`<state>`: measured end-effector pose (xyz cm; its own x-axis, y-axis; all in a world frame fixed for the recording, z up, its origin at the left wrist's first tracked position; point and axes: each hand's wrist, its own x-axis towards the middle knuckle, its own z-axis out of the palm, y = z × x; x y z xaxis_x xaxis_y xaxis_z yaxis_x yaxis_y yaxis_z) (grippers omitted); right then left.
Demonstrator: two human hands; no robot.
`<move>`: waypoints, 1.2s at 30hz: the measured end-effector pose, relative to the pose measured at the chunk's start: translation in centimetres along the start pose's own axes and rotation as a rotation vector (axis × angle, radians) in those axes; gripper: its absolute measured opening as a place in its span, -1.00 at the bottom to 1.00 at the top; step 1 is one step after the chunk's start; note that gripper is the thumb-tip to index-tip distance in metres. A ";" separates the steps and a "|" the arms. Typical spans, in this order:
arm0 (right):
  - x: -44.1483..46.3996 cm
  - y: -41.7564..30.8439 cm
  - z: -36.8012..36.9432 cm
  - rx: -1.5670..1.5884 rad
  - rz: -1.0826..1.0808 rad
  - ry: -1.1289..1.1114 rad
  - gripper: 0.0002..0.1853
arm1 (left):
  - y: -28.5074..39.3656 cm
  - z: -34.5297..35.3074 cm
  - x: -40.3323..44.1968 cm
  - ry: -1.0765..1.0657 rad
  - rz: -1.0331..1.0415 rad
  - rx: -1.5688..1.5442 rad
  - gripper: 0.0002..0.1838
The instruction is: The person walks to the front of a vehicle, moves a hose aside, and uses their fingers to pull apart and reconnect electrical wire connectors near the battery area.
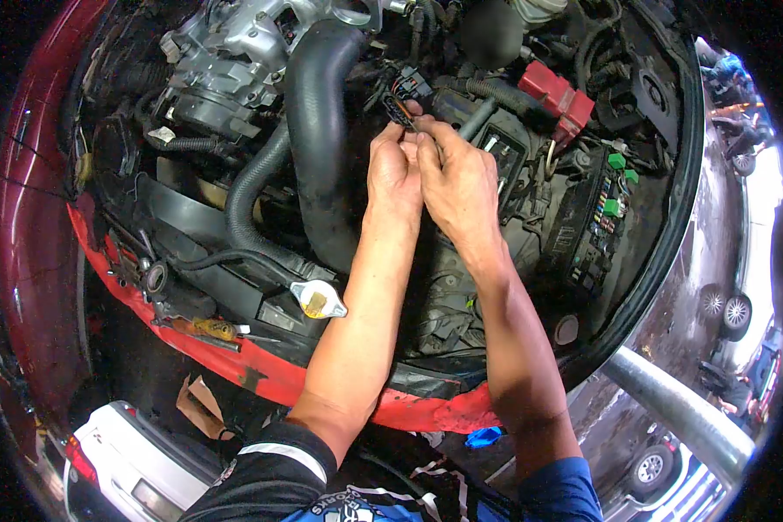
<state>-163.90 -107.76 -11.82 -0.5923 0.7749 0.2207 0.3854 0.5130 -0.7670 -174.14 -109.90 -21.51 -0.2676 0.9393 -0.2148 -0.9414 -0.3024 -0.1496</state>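
Both of my hands are close together over the engine bay, right of a thick black hose (pixel 315 130). My left hand (pixel 394 174) is closed, its fingertips on a dark wiring connector (pixel 398 110) with wires running out of it. A grey plug (pixel 415 83) lies just beyond the connector. Pressed against the left, my right hand (pixel 458 178) is also closed, thumb and forefinger pinched at the connector's near end. Whatever sits in that pinch is hidden by the fingers.
A radiator cap (pixel 317 300) is by my left forearm. A yellow-handled tool (pixel 213 329) lies along the red front edge (pixel 270 370). Rightward are a red cover (pixel 557 100) and an uncovered fuse box (pixel 587 226). Other cars and people are outside the bay.
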 end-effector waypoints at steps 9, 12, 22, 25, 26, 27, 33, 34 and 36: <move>0.1 -0.7 -0.4 0.018 0.103 -0.020 -0.75 | -1.7 3.3 -0.7 0.226 0.158 0.050 -0.75; 0.2 -0.3 -0.3 0.034 0.099 -0.010 -0.75 | -2.0 3.9 -0.9 0.266 0.186 0.093 -0.75; 0.4 -0.5 -0.6 -0.060 0.080 -0.055 -0.77 | -2.0 3.5 -0.7 0.337 0.218 0.196 -0.75; 0.1 0.1 0.5 -0.106 0.042 -0.004 -0.77 | -1.7 2.0 -0.3 0.345 0.212 0.250 -0.75; 0.0 0.1 0.6 -0.116 0.063 -0.005 -0.77 | -1.5 1.4 -0.1 0.304 0.214 0.279 -0.76; -0.1 -0.1 0.7 -0.125 0.085 -0.007 -0.77 | -1.6 1.8 -0.3 0.264 0.216 0.309 -0.78; 0.0 0.0 0.8 -0.080 0.125 0.014 -0.77 | -2.4 3.2 -1.0 0.365 0.234 0.302 -0.80; 0.0 0.0 0.7 -0.060 0.126 0.024 -0.77 | -2.5 3.6 -1.1 0.372 0.243 0.288 -0.80; 0.2 0.0 0.0 0.017 0.123 0.003 -0.78 | -2.8 4.2 -1.1 0.387 0.262 0.261 -0.81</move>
<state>-164.07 -107.61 -11.77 -0.5394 0.8325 0.1263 0.4427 0.4080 -0.7984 -172.03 -109.44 -16.80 -0.4520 0.6944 -0.5599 -0.8860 -0.4223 0.1915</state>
